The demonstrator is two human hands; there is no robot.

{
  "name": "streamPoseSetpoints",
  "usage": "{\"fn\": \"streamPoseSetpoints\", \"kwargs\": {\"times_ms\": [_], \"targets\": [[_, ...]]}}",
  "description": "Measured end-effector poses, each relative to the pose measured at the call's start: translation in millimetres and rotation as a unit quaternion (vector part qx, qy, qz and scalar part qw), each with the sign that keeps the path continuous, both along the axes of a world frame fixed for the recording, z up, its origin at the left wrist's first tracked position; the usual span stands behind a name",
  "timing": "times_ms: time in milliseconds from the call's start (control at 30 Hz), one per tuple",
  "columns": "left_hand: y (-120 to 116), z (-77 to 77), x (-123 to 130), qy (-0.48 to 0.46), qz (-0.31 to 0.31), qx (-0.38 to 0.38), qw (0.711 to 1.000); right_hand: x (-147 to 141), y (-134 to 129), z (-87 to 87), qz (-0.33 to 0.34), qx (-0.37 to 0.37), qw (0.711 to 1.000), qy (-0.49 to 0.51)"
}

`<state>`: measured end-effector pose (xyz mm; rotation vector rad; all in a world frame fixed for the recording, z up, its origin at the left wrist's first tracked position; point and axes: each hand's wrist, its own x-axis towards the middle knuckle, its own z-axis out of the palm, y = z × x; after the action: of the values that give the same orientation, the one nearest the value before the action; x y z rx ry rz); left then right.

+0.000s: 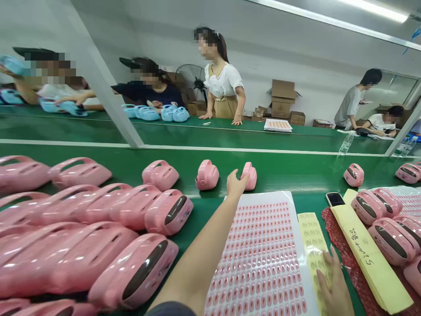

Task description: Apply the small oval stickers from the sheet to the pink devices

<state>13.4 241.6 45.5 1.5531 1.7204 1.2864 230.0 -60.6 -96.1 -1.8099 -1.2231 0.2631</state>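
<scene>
pink shell is standing on green surface; l. hand is touching its side, can't tell if grip's clamped; r. hand is resting, fingers apart, on yellow strip; off-ctr push is risking tip-over.

Upright pink shell beyond flat yellow sheet
</scene>
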Motion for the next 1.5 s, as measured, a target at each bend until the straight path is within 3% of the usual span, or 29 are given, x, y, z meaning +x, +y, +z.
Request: {"fn": "streamPoseSetpoints", "kwargs": {"times_ms": [100, 233, 333, 467, 500, 567, 667, 733, 800, 833, 867, 900, 967, 1033, 1067, 1100, 1133, 1167, 1333, 1400, 1500], "targets": [[25, -10.9, 5, -0.029, -0.010, -0.016, 0.999, -4, -5, 3.1, -0.034, 0.041, 0.998, 0.029], [15, -14.9, 12, -0.038, -0.041, 0.026, 0.998, -14, 5, 36.4, -0.022, 0.059, 0.995, 0.083], [-27, -9.5, 22, -0.033, -0.085, 0.086, 0.992, -28, 35, 79.1, 0.057, 0.060, 0.979, 0.185], [-120, -17.1, 39, -0.019, -0.175, 0.167, 0.970, -54, 87, 125.1, 0.151, 0.105, 0.913, 0.363], [-143, -22.5, 41, -0.006, -0.202, 0.230, 0.952, -61, 95, 130.4, 0.154, 0.121, 0.896, 0.398], [-182, -35.2, 41, 0.006, -0.243, 0.307, 0.920, -73, 101, 133.0, 0.162, 0.138, 0.870, 0.446], [-213, -53.2, 27, -0.019, -0.289, 0.278, 0.916, -86, 91, 124.5, 0.143, 0.137, 0.853, 0.483], [-218, -62.1, 10, -0.087, -0.268, 0.221, 0.934, -87, 81, 118.2, 0.139, 0.129, 0.843, 0.503], [-219, -69.6, -7, -0.225, -0.196, 0.147, 0.943, -85, 72, 115.5, 0.153, 0.119, 0.825, 0.531], [-220, -73.5, -13, -0.315, -0.170, 0.095, 0.929, -83, 69, 115.4, 0.166, 0.109, 0.813, 0.547], [-222, -77.7, -18, -0.411, -0.162, 0.033, 0.896, -81, 67, 115.6, 0.182, 0.095, 0.802, 0.560], [-225, -82.1, -20, -0.505, -0.178, -0.033, 0.844, -79, 66, 115.8, 0.201, 0.077, 0.793, 0.569], [-234, -90.8, -17, -0.651, -0.274, -0.139, 0.694, -74, 66, 114.6, 0.244, 0.042, 0.790, 0.561], [-242, -96.9, -9, -0.732, -0.371, -0.173, 0.545, -64, 71, 110.7, 0.248, 0.028, 0.831, 0.498], [-245, -98.6, -6, -0.750, -0.406, -0.175, 0.492, -55, 75, 108.0, 0.217, 0.024, 0.870, 0.442], [-247, -99.5, -3, -0.758, -0.431, -0.179, 0.456, -43, 81, 105.2, 0.170, 0.023, 0.909, 0.381], [-247, -100.0, -2, -0.760, -0.444, -0.188, 0.436, -29, 86, 102.3, 0.094, 0.014, 0.950, 0.296], [-246, -100.4, -2, -0.761, -0.448, -0.196, 0.427, -14, 92, 99.3, 0.049, 0.006, 0.964, 0.262], [-239, -108.3, -7, -0.798, -0.376, -0.194, 0.430, 48, 113, 81.5, -0.035, -0.046, 0.982, 0.182], [-240, -112.6, -7, -0.809, -0.317, -0.205, 0.450, 55, 116, 73.2, -0.051, -0.065, 0.984, 0.158], [-243, -115.9, -5, -0.805, -0.214, -0.214, 0.510, 54, 119, 62.9, -0.071, -0.086, 0.985, 0.130]]}}
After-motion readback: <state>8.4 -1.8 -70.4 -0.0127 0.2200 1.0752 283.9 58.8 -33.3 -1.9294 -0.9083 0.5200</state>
